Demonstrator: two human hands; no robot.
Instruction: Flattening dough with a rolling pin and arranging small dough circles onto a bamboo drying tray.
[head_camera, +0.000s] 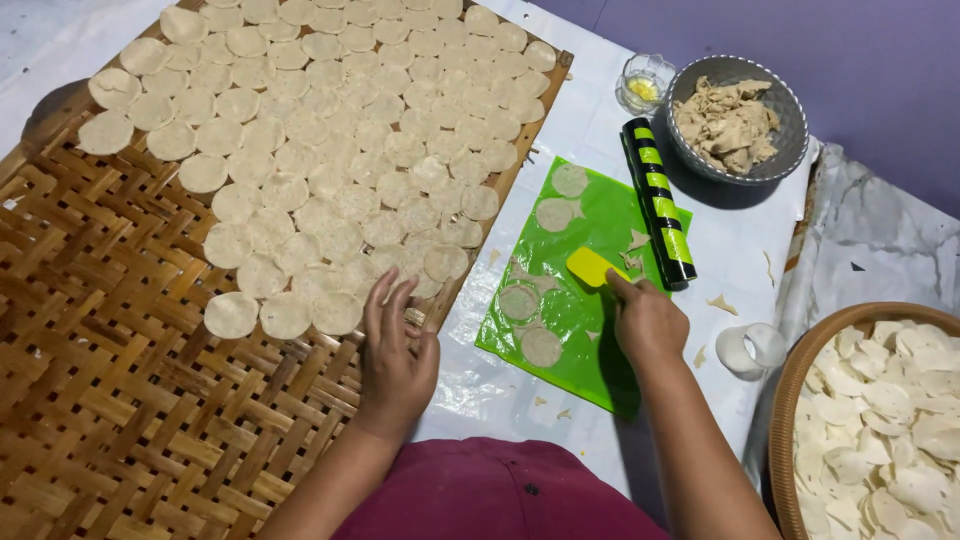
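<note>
Left hand (395, 355) rests spread flat on the woven tray's (120, 400) near edge by the dough rounds (330, 150); right hand (645, 320) pinches a yellow scraper (590, 266) on the green mat (600, 215). Looks like lifting cut rounds; next, slide under one cleanly.

Both bare forearms are seen reaching forward from the bottom edge of the head view, out of a dark red garment.

The left hand (396, 352) is laid palm down, back of the hand upward. Its fingers (383, 300) are held straight and close together, pointed away from the body; the thumb is spread out to the right side. The wrist is kept straight, in line with the forearm, which is angled in from the lower left.

The right hand (646, 322) is curled into a loose grip, knuckles upward, fingertips hidden beneath. The right wrist is slightly bent; the forearm is angled in from the lower right.
</note>
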